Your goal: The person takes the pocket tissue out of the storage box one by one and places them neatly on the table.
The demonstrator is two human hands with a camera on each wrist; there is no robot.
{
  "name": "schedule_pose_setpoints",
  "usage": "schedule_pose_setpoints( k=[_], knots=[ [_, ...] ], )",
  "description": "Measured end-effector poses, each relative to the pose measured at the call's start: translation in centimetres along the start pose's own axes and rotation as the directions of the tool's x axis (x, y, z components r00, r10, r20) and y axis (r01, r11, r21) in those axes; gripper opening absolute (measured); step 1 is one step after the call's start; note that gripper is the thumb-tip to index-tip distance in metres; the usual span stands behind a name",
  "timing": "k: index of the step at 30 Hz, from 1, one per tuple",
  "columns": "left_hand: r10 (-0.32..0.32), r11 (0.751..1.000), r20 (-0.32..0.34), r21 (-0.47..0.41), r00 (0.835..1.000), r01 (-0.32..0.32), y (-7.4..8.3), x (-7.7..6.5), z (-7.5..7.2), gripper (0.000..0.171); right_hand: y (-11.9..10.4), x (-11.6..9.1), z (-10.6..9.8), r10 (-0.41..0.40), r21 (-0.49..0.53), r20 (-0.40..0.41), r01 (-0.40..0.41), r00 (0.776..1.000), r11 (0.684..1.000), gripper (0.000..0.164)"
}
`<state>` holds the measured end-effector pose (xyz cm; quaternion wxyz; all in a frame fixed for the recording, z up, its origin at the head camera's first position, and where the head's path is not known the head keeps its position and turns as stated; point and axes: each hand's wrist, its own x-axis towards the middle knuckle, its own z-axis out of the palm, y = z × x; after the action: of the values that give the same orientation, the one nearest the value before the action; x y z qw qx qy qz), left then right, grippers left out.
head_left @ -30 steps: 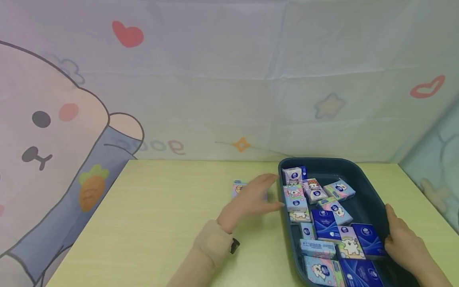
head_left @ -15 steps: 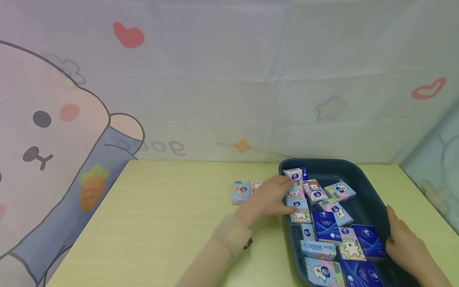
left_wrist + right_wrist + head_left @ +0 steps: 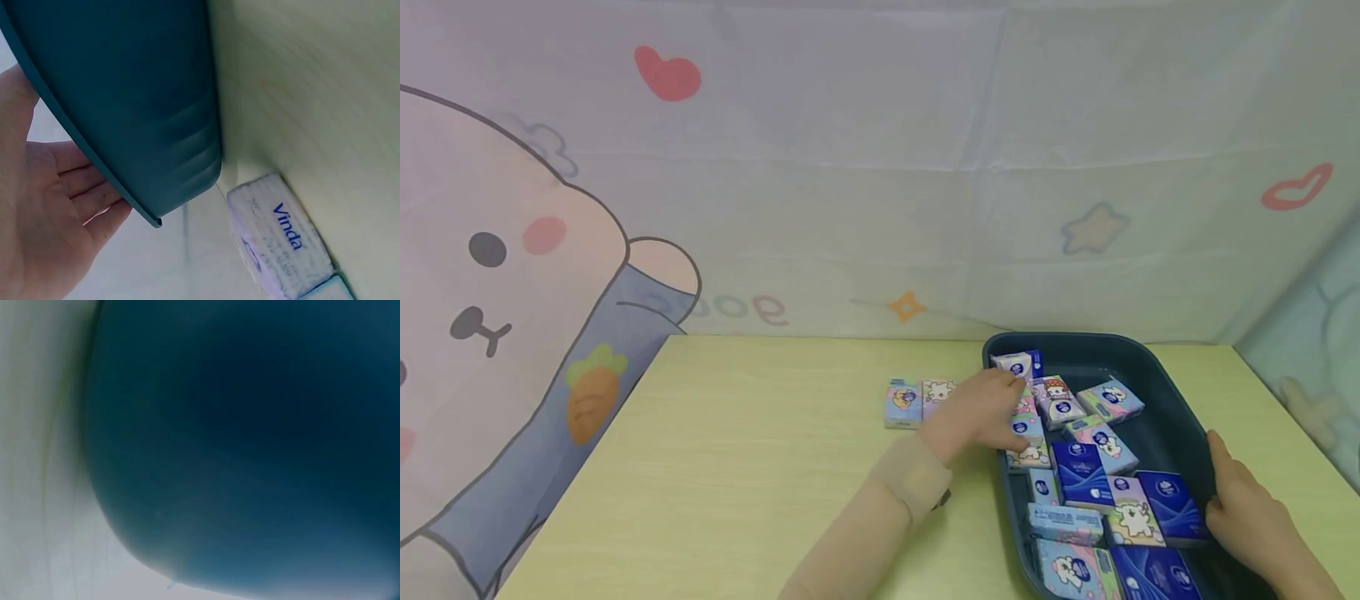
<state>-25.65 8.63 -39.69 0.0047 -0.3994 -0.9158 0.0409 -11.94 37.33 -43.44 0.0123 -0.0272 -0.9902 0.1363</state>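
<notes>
Long beige sleeve [image 3: 853, 537] on the left arm, ending in a wide, plain beige cuff [image 3: 917, 479]. Small dark piece [image 3: 943, 500] under that cuff, too small to identify. Left hand [image 3: 981, 412] and right hand [image 3: 1247, 508] bare.

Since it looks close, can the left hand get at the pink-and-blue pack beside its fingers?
Probably yes: the left hand is over the tray rim, and nothing else covers the pink-and-blue pack.

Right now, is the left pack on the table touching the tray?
Apart. The head view shows it plainly: between the left pack and the tray lie another pack and bare table.
</notes>
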Motion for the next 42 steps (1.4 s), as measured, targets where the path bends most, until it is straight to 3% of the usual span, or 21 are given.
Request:
schedule_pose_setpoints(
  k=[7, 18, 31, 42],
  knots=[
    [0.010, 0.997, 0.001, 0.074, 1.000, -0.010, 0.2, 0.4, -0.1, 0.073, 0.0, 0.0, 0.0, -0.006, -0.004, -0.009, 0.006, 1.000, 1.000, 0.084],
    [0.011, 0.998, 0.018, 0.065, 1.000, -0.012, 0.4, 0.6, 0.1, 0.073, 0.0, 0.0, 0.0, -0.008, -0.001, -0.005, 0.008, 1.000, 1.000, 0.083],
    [-0.008, 0.992, -0.004, -0.126, 1.000, 0.008, 0.1, 0.3, -0.3, 0.078, 0.1, 0.0, 0.0, -0.016, 0.004, -0.013, 0.016, 1.000, 1.000, 0.084],
    [0.034, 0.954, -0.080, -0.295, 0.996, -0.056, -0.9, -1.8, -2.0, 0.079, 0.1, 0.0, 0.2, -0.015, -0.001, -0.020, 0.015, 1.000, 1.000, 0.083]
  ],
)
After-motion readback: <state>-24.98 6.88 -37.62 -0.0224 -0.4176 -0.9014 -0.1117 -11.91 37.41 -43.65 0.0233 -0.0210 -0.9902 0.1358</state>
